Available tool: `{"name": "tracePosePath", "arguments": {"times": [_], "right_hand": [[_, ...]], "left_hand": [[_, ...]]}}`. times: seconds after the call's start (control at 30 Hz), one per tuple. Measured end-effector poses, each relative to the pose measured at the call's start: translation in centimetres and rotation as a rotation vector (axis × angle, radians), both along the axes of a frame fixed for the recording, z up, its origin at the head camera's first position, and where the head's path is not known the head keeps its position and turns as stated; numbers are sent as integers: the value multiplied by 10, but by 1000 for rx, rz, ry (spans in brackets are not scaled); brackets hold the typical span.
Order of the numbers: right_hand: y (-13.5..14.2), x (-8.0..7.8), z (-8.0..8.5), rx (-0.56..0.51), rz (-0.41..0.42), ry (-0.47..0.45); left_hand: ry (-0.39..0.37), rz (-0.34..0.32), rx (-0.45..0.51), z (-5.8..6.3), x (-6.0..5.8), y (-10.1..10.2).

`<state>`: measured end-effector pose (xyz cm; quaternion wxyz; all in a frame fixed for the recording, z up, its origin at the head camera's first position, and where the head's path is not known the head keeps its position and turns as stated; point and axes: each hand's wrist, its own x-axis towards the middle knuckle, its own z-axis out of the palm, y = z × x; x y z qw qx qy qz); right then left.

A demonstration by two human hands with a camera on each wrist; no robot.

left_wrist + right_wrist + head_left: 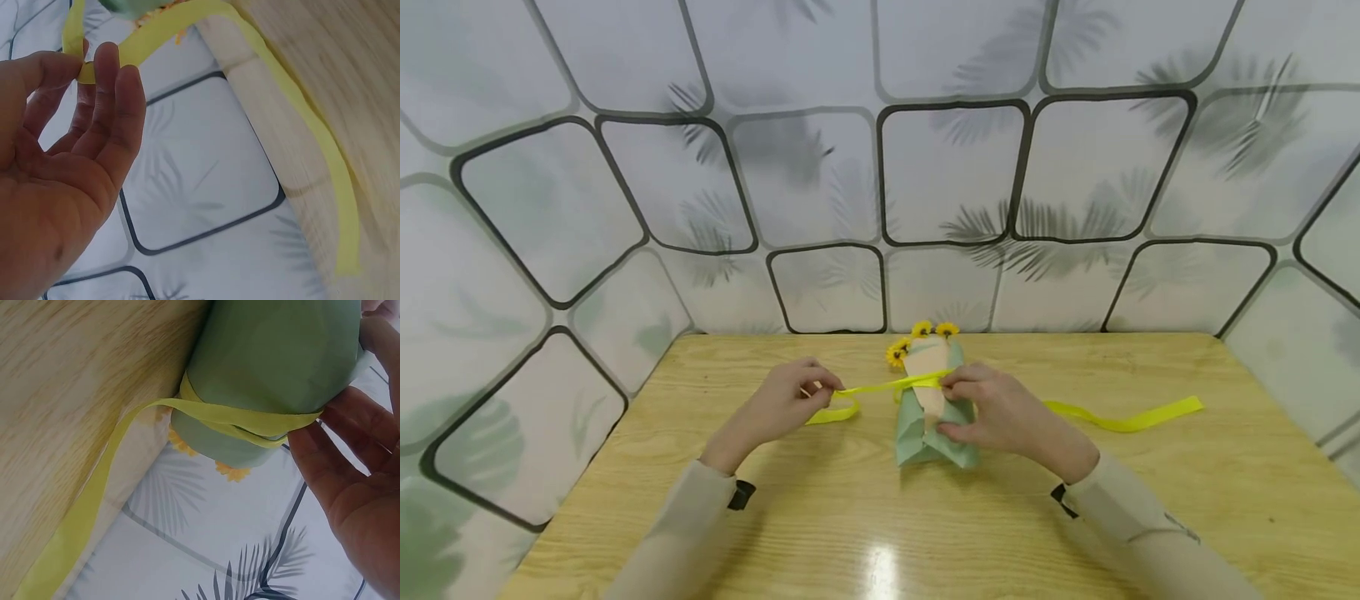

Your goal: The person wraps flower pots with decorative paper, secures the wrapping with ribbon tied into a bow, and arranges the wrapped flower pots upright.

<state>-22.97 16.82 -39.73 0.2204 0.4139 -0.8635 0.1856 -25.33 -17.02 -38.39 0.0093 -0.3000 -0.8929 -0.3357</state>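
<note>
Thumb and fingertips of the left hand (782, 404) pinch a flat bright-yellow ribbon (1127, 424); the right hand (1000, 415) holds the same ribbon against a small bouquet wrapped in pale green and peach paper (913, 433), thumb resting lower on the wrapping; between the hands the ribbon stretches in a narrow line, and it passes round the bouquet's side; one loose length curls beside the left hand, another trails off to the right; black bands (741, 495) show at both wrists, next to long pale sleeves (688, 518); the bouquet is between the hands, near the middle of a light wood-grain table (820, 517), yellow flowers with dark centres (922, 329) toward the wall; that white wall (955, 175) carries dark rounded outlines and grey leaf patterns.
</note>
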Motion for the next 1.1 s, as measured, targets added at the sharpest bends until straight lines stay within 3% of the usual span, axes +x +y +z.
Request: {"name": "tracePosePath", "arguments": {"times": [0.37,0.83,1.1], "right_hand": [[-1,-1,1,16,-10,-15],[0,-1,3,5,-10,-29],[0,0,4,13,-26,-72]], "left_hand": [[-6,66,-24,2,0,-22],[4,44,-109,-12,-4,-31],[58,61,-153,-17,-11,-37]]}}
